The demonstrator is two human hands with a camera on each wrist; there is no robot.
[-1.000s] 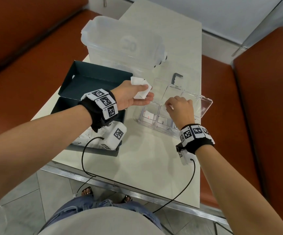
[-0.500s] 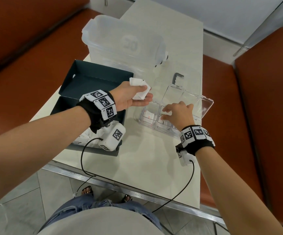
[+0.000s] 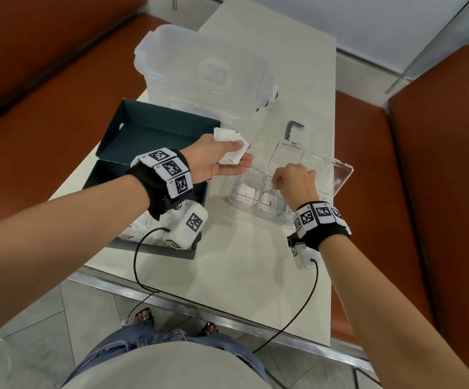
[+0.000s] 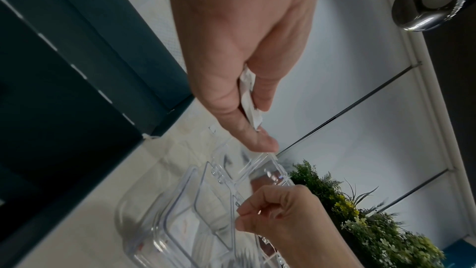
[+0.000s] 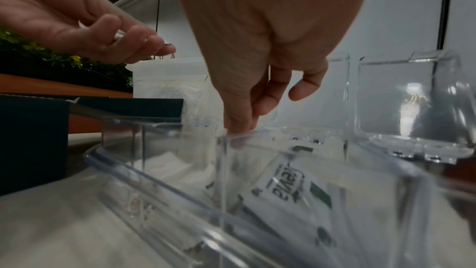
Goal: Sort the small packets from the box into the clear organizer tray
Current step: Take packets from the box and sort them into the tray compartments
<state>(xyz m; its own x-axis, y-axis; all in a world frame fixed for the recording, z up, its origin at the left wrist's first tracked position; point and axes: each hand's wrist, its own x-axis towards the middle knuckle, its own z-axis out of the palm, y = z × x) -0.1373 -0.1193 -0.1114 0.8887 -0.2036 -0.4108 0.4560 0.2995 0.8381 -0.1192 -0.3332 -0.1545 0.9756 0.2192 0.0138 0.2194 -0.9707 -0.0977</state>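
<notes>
My left hand (image 3: 216, 161) pinches a few packets (image 3: 232, 147) just above the tray (image 3: 342, 175), beside the box (image 3: 149, 127). My right hand (image 3: 295, 183) hangs curled over the middle compartment; whether it pinches anything I cannot tell. I judge the risk is a packet slipping from the loose bunch into the wrong compartment.

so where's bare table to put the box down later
Bare table lies between the dark box, the organizer tray and the near edge. Crowded at the back, where the big plastic container stands.
</notes>
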